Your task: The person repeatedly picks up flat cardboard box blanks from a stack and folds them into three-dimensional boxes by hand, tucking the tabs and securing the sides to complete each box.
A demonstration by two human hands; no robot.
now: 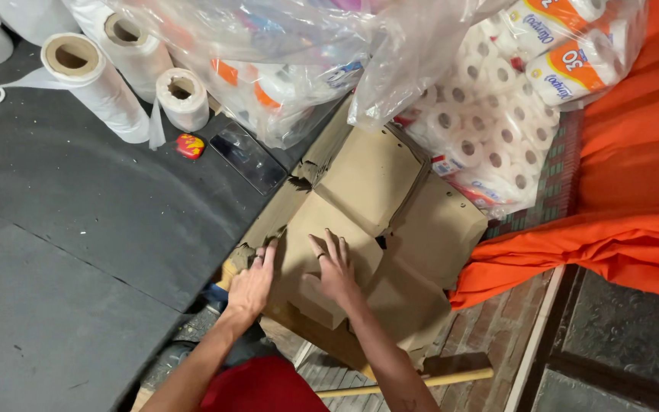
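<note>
Head view: your cardboard [368, 229] is a loose stack of torn, flattened box pieces, leaning between the black table [78, 229] edge and the orange cloth [634, 191], over the brick floor.

Risks, as I judge them:
- The stack is uneven w/ flaps overlapping; press or pull one sheet and the rest could slide toward the cloth or down onto the floor.
- The torn edge by the table looks ragged, so it could scrape your fingers.
- The big plastic bag [284, 46] of paper rolls hangs right above; lifting the cardboard could snag it and tip rolls out.
- The wooden handle [413, 380] lies near your feet, a trip hazard if you step back.

Pose: left hand [252, 284] is flat, palm down, fingers together on the card's left edge near the table, ring on one finger. Right hand [335, 268] rests spread-fingered on the top sheet, forearm coming up from bottom centre. Neither hand is clamped on anything; both lie unclenched, prob. just pressing, though the thumbs are partly hidden.
</note>
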